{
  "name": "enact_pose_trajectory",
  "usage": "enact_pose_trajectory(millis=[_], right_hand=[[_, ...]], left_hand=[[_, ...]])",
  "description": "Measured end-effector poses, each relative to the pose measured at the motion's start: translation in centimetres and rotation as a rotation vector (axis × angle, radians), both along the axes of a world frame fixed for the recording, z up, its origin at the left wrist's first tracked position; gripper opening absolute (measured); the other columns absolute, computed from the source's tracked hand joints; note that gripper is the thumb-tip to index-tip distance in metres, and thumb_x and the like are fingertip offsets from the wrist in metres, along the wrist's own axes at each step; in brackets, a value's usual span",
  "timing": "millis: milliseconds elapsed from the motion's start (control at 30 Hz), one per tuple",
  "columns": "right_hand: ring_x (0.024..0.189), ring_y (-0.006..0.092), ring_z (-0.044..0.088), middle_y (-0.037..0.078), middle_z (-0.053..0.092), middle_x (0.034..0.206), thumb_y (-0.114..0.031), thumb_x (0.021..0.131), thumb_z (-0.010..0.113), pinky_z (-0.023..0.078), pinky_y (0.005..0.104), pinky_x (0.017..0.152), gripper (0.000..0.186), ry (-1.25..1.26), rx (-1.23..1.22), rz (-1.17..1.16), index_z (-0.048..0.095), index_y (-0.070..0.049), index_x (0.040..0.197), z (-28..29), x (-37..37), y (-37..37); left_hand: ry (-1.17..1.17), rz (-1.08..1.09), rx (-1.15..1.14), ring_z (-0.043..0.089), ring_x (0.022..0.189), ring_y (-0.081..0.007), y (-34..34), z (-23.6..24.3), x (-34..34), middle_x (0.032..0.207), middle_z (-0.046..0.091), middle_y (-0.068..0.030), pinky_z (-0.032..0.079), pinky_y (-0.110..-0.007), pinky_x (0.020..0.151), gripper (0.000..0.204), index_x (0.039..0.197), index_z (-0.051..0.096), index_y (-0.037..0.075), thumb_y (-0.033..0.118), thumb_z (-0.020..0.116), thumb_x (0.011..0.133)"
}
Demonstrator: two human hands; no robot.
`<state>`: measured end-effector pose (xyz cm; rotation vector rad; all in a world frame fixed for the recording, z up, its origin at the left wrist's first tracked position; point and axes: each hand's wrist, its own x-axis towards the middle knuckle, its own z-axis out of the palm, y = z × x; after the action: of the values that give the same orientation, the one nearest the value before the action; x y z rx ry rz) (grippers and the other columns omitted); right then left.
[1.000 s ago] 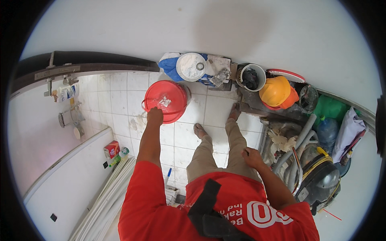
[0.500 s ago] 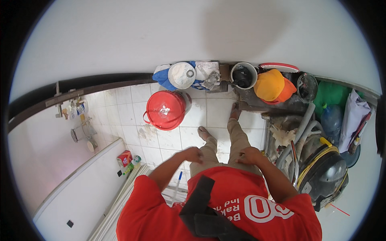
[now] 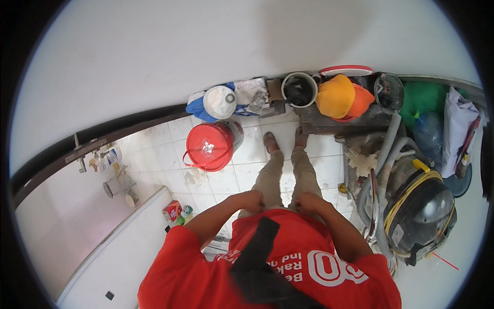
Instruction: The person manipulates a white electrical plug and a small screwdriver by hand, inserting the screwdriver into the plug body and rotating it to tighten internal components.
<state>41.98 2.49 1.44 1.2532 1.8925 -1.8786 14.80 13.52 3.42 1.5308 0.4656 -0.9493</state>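
Observation:
My left hand rests closed at the left front of my beige trousers, and my right hand is closed at the right front; what, if anything, either grips is hidden. Ahead and to the left of my feet stands a bucket with a red lid and red handle, touched by neither hand. Behind it, by the wall, sit a white powdery tub on blue material, a pale bucket with dark contents, and yellow and orange helmets.
A black vacuum with hoses, a blue water jug and wrapped material crowd my right. A low partition with small red and green items is at left. The wall closes off the front over white floor tiles.
My left hand let go of the red bucket's handle and drew back to my trousers. My right hand stays by my thigh. My left foot has stepped forward beside the right one.

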Motion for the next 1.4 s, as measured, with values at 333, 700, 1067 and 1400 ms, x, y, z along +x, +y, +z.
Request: enact_pose_trajectory(millis=[333, 700, 1067, 1400], right_hand=[[0.08, 0.0378, 0.068, 0.021, 0.07, 0.084, -0.019, 0.082, 0.062, 0.052, 0.0455, 0.074, 0.021, 0.043, -0.047, -0.424, 0.073, -0.003, 0.092, 2.8, -2.3, 1.2], [0.091, 0.0429, 0.066, 0.026, 0.069, 0.1, -0.022, 0.096, 0.052, 0.051, 0.0481, 0.082, 0.031, -0.332, 0.313, -1.002, 0.067, -0.002, 0.114, -16.6, 7.8, 11.7], [0.078, 0.0231, 0.069, 0.013, 0.073, 0.086, -0.01, 0.085, 0.059, 0.053, 0.0346, 0.075, 0.04, -0.22, 0.188, -1.306, 0.066, 0.0, 0.123, -24.5, 12.6, 19.5], [0.083, 0.0291, 0.068, 0.017, 0.071, 0.088, -0.023, 0.087, 0.068, 0.052, 0.0383, 0.081, 0.044, -0.14, 0.246, -1.416, 0.065, 0.002, 0.122, -26.5, 9.7, 23.1]], left_hand=[[-0.101, 0.004, 0.007, 0.066, 0.071, -0.0273, -0.4, -2.8, -3.8, 0.082, 0.069, -0.0198, 0.053, -0.041, 0.069, 0.029, 0.091, 0.072, 0.001, 0.027, 0.063, 0.082], [0.404, 1.137, -0.036, 0.06, 0.069, -0.0131, -0.1, -10.5, -5.0, 0.081, 0.061, -0.0054, 0.054, -0.03, 0.053, 0.037, 0.111, 0.067, 0.003, 0.036, 0.063, 0.095], [0.269, 0.905, 0.543, 0.07, 0.088, -0.0305, -4.3, -15.4, -3.4, 0.102, 0.07, -0.0186, 0.057, -0.039, 0.077, 0.047, 0.135, 0.055, 0.009, 0.032, 0.063, 0.095], [0.308, 0.805, 0.419, 0.062, 0.11, -0.0419, -8.2, -17.3, 1.7, 0.117, 0.065, -0.0267, 0.05, -0.046, 0.095, 0.055, 0.133, 0.05, 0.0, 0.031, 0.066, 0.091]])
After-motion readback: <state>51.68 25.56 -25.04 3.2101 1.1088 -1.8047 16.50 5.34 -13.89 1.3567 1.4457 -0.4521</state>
